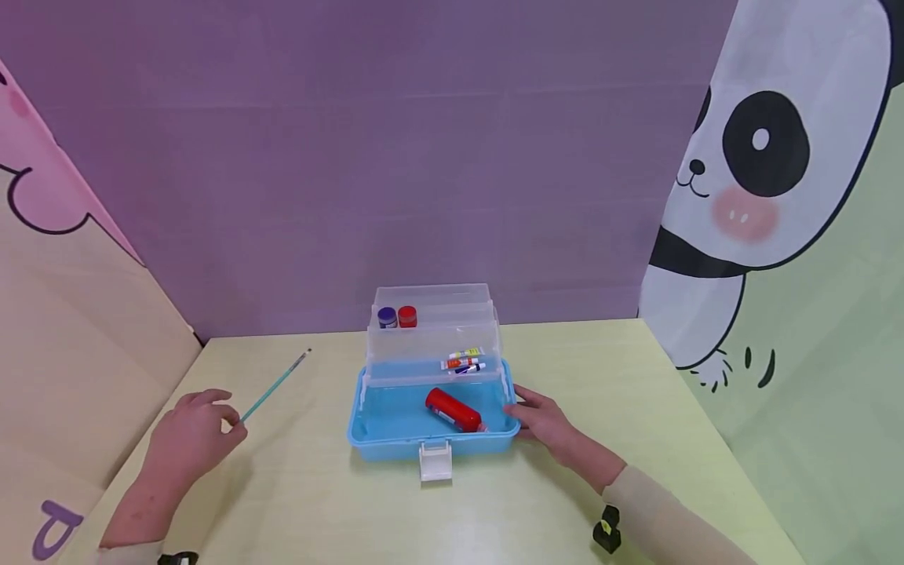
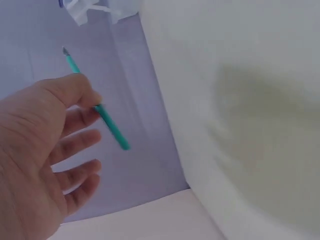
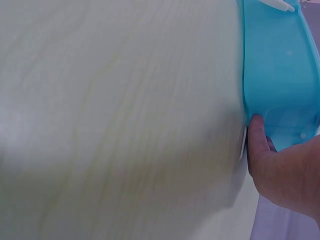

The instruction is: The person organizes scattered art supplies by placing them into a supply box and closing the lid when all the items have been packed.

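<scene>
In the head view, my left hand is over the table's left side. It pinches a slim teal pencil between thumb and forefinger, the dark-tipped end slanting up and away. The left wrist view shows the pencil's blunt end below the pinch, the other fingers loosely bent. My right hand grips the right wall of a blue toolbox, thumb at the rim. The toolbox stands open with clear trays raised at its back. A red bottle lies in its base.
Blue-capped and red-capped jars sit in the upper tray, and several small paint tubes lie in a lower one. A white latch hangs at the toolbox front. A purple wall rises behind the pale table.
</scene>
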Demonstrator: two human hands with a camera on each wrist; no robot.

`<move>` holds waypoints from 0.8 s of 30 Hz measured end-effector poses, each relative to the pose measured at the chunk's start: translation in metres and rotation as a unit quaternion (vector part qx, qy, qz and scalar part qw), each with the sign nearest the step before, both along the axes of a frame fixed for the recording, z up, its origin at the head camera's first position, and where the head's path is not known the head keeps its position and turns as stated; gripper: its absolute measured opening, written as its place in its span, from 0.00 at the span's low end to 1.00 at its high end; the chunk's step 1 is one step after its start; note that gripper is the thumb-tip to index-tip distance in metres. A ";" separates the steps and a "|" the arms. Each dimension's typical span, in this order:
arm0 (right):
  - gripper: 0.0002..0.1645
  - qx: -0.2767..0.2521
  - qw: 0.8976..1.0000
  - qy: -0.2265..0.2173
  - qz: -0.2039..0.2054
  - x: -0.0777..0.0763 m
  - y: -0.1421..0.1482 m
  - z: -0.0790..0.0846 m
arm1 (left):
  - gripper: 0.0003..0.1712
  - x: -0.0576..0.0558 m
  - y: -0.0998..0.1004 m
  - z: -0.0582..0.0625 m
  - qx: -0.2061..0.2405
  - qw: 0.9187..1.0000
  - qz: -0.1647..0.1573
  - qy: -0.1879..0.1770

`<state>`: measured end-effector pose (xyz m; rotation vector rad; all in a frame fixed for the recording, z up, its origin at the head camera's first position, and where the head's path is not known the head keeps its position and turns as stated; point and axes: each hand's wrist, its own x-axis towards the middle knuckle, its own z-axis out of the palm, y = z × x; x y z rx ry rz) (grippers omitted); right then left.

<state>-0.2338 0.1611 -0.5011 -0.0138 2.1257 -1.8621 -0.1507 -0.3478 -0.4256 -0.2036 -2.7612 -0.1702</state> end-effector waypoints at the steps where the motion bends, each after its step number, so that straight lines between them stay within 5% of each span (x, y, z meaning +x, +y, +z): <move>1: 0.38 0.001 1.000 0.000 0.000 0.000 0.000 0.001 | 0.04 -0.003 0.000 0.004 0.000 1.000 -0.006 0.010; 16: 0.38 0.009 1.000 0.001 0.005 0.000 -0.001 0.006 | 0.09 -0.050 0.026 0.069 -0.016 0.994 -0.063 0.089; 24: 0.38 0.008 1.000 0.002 0.013 -0.003 0.000 -0.002 | 0.07 -0.074 0.042 0.099 -0.043 0.991 -0.093 0.083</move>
